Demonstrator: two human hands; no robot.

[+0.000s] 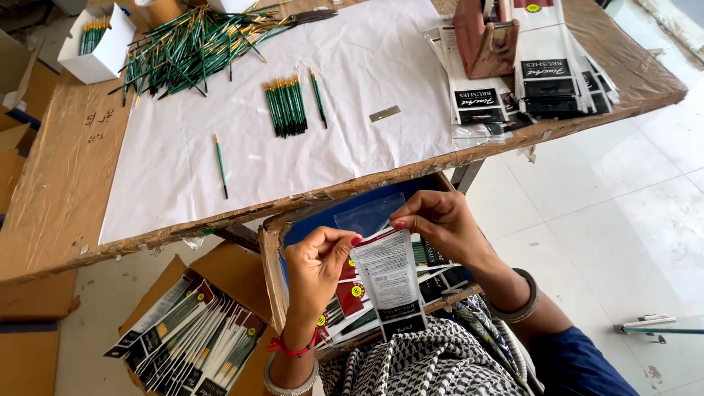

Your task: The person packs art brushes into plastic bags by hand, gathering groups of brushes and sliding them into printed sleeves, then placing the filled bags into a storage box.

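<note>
My left hand [317, 260] and my right hand [438, 221] both pinch the top of a clear plastic pouch [387, 282] with a white printed card inside. The pouch hangs upright over my lap, its clear flap [367, 213] standing up between my fingers. Behind it a cardboard box [273, 242] holds several filled pouches. On the table's white sheet [352, 66] lies a neat bundle of green-handled brushes [286, 106], with one brush [318, 97] beside it and another single brush [221, 166] nearer me.
A big loose heap of green brushes [194, 44] lies at the table's far left beside a white box [99, 45]. Stacks of empty pouches [550, 70] and a tape dispenser [485, 37] sit far right. A floor box [194, 334] holds packed pouches. A small metal strip [384, 113] lies mid-table.
</note>
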